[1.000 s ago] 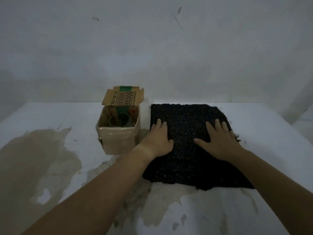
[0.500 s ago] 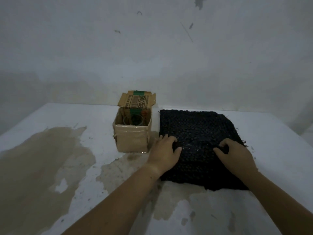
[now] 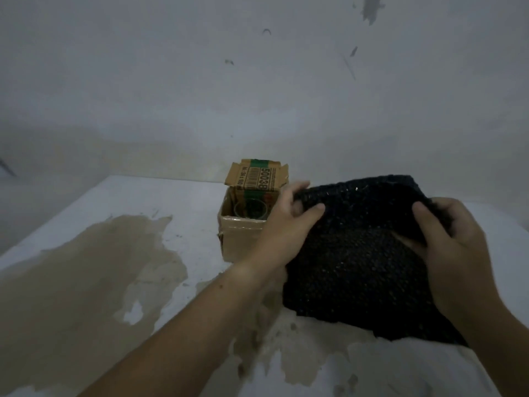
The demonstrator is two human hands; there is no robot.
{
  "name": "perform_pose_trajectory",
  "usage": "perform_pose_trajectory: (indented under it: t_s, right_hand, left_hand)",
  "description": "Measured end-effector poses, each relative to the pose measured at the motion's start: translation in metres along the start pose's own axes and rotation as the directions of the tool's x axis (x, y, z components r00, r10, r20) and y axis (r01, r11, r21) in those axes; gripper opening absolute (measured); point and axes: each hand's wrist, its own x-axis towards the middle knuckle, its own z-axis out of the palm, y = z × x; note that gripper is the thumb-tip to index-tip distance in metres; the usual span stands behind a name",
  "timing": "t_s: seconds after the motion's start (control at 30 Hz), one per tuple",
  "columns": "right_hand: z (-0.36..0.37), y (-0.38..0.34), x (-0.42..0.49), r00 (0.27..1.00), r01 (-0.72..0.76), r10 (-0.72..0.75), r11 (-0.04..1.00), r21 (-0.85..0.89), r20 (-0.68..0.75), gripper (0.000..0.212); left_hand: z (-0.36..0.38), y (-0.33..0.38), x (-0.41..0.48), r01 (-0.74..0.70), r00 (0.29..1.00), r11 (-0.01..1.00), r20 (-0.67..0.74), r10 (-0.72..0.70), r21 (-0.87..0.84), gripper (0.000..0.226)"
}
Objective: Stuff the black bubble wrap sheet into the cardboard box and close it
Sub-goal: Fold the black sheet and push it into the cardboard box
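The black bubble wrap sheet is lifted at its far edge, its near edge still trailing on the table. My left hand grips its upper left corner, thumb on top. My right hand grips its upper right part, fingers curled into the bunched material. The small cardboard box stands just left of the sheet, partly hidden by my left hand. Its far flap with a barcode label stands up, and a clear glass sits inside.
The white table has a large worn brown patch at the left and front. A plain wall rises right behind the table's far edge. The table's left part holds nothing but the stain.
Both hands went from lying flat on the sheet to curling into it, then raised its far edge off the table. The view tilted up.
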Motion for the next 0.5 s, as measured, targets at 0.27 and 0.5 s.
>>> perform_pose_trajectory:
  t_s: [0.27,0.5]
  right_hand:
    - [0.077,-0.033,0.009,0.950,0.052,-0.059,0.998,0.028,0.306,0.016]
    - [0.123,0.000,0.025,0.815,0.069,0.168,0.922,-0.382,0.554,0.042]
  left_hand:
    - [-0.093,0.085,-0.010,-0.315,0.899,0.908,-0.220,0.379,0.275,0.012]
    - [-0.153,0.019,0.006,0.071,0.964,0.758,-0.239,0.115,0.649,0.033]
